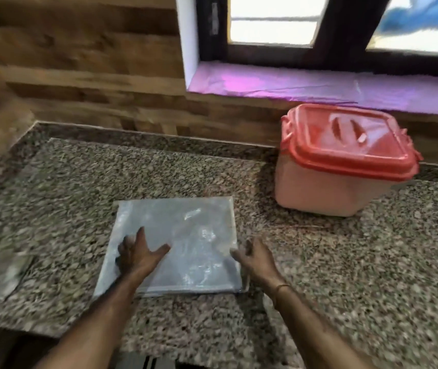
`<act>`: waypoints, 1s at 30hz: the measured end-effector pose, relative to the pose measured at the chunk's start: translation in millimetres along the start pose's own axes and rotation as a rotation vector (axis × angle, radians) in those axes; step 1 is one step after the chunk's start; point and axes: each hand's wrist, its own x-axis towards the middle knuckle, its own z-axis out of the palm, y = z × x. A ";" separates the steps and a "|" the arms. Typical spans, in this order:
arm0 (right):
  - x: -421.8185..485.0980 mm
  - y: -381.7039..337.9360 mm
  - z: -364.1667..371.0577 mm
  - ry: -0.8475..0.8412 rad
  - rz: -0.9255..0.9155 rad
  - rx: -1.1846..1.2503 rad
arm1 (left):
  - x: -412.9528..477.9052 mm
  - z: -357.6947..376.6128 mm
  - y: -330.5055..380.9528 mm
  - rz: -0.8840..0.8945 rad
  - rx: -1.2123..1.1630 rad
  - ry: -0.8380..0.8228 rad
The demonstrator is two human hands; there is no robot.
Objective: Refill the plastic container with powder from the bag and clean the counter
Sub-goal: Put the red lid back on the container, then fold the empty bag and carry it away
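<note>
Plastic container (327, 187) is found lidded at back right of the counter (372, 262). Bag (186, 230) lies flat, seemingly emptied, pressed under the spread left hand (135, 254); whether the right hand (255, 257) grips its edge cannot be told. Cleaning is judged outstanding.

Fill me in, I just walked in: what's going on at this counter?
A person has a flat, clear plastic bag lying on the granite counter. The left hand presses flat on it; the right hand is at its right edge, grip too blurred to tell. The pink plastic container stands apart behind to the right, its red lid on.
</note>
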 end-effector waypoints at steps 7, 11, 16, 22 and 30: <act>1.7 -20.2 34.6 0.118 0.206 -0.132 | 19.4 -7.1 -64.7 -0.007 0.006 -0.011; -6.3 -26.6 -3.9 -0.071 0.268 0.456 | 5.7 -7.9 -69.6 0.038 -0.084 0.063; -34.0 -10.5 -8.0 -0.102 0.381 1.114 | -12.4 2.9 -58.1 -0.029 -0.237 0.024; -31.4 -46.3 71.9 0.222 0.469 0.900 | -30.2 13.6 -47.8 0.143 0.035 -0.022; -21.4 -34.5 50.1 0.145 0.402 0.520 | 38.0 -24.0 -6.7 0.307 0.102 0.035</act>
